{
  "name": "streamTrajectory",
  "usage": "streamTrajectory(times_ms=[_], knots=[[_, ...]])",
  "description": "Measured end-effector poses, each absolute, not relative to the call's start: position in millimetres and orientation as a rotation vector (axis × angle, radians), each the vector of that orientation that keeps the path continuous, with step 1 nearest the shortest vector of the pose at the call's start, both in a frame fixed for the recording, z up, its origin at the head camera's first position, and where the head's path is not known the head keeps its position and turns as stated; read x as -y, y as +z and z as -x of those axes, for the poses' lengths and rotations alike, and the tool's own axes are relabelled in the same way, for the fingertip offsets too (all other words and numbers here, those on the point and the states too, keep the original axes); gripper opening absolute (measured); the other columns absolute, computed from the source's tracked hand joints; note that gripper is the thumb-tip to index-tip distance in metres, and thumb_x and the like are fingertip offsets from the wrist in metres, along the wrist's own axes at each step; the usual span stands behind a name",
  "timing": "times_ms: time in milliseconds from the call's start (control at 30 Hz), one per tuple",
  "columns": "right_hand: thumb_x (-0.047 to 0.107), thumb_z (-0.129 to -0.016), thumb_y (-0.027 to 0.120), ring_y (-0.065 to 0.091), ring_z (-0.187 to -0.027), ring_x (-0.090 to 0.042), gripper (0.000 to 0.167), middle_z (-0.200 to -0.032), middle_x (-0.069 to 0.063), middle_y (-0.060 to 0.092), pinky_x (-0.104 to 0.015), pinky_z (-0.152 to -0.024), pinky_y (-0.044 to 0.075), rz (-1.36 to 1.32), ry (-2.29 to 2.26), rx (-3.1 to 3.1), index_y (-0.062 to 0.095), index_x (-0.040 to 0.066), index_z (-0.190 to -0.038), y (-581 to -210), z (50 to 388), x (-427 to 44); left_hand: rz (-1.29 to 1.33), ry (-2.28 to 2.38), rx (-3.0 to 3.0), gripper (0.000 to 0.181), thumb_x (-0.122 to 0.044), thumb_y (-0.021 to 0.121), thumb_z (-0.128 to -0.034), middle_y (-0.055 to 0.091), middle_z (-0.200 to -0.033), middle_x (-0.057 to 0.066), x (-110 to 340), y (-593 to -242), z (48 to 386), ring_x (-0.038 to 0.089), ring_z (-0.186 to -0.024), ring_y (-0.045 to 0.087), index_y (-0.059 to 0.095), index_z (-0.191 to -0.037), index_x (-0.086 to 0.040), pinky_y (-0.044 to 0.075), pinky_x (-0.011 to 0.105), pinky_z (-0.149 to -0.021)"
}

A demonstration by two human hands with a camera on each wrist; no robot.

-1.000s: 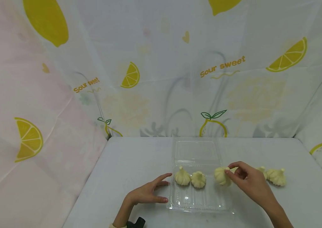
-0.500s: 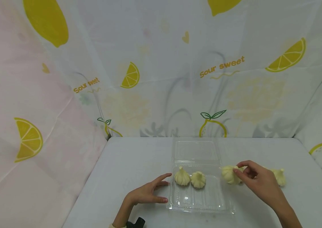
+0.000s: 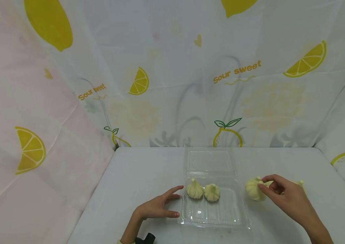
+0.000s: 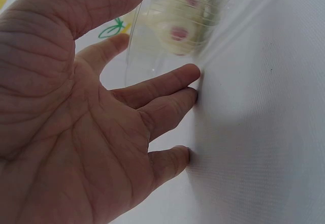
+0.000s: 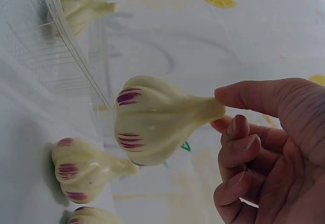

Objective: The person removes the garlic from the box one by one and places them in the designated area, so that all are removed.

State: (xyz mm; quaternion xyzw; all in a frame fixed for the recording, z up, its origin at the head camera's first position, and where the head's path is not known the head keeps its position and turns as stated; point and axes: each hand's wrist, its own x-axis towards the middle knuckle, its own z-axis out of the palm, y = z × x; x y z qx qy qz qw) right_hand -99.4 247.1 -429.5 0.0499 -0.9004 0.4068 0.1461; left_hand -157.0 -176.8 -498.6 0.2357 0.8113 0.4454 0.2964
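Observation:
My right hand (image 3: 289,198) pinches a pale garlic bulb (image 3: 254,190) by its stem between thumb and forefinger, just right of the clear plastic box (image 3: 209,225). In the right wrist view the garlic bulb (image 5: 152,120) shows purple streaks, and the other fingers curl without touching it. Two bulbs, one garlic (image 3: 195,190) at the left and another garlic (image 3: 211,194) beside it, sit along the box's back half. At the box's left side rests my left hand (image 3: 159,206), fingers spread; in the left wrist view some fingertips (image 4: 191,73) touch the table by the box wall.
The box's clear lid (image 3: 210,162) lies folded back behind it. More garlic stands on the table at the right, mostly hidden by my right hand; the right wrist view shows one bulb (image 5: 81,170) and part of another bulb (image 5: 91,216). A lemon-print cloth (image 3: 172,84) hangs behind.
My right hand has carried the garlic bulb rightward, from above the box's right side to beyond its edge. The left hand and the two bulbs in the box have stayed put.

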Motion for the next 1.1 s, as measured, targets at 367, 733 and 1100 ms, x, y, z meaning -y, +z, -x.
streamTrajectory(times_ms=[367, 733, 1100], knots=[[0.016, -0.087, 0.077, 0.047, -0.053, -0.005, 0.011, -0.063, 0.010, 0.050, -0.024, -0.045, 0.036, -0.182, 1.129, 2.640, 0.069, 0.013, -0.095, -435, 98, -254, -0.621, 1.198, -2.147, 0.087, -0.027, 0.078, -0.0869, 0.046, -0.146, 0.012, 177, -498, 156, 0.033, -0.139, 0.038, 0.024, -0.155, -0.038, 0.029, 0.059, -0.108], [0.014, -0.085, 0.079, 0.045, -0.054, -0.003, 0.014, -0.064, 0.013, 0.048, -0.024, -0.046, 0.036, -0.249, 1.109, 2.670, 0.069, 0.015, -0.093, -448, 96, -262, -0.616, 1.202, -2.142, 0.087, -0.027, 0.078, -0.0870, 0.046, -0.146, 0.011, 177, -498, 156, 0.032, -0.139, 0.037, 0.024, -0.154, -0.039, 0.029, 0.059, -0.108], [0.018, -0.086, 0.078, 0.045, -0.055, -0.004, 0.015, -0.065, 0.012, 0.051, -0.025, -0.047, 0.037, -0.231, 1.135, 2.748, 0.070, 0.011, -0.097, -456, 97, -265, -0.624, 1.202, -2.144, 0.087, -0.028, 0.078, -0.0868, 0.046, -0.146, 0.010, 177, -500, 157, 0.031, -0.139, 0.037, 0.024, -0.154, -0.040, 0.029, 0.059, -0.108]])
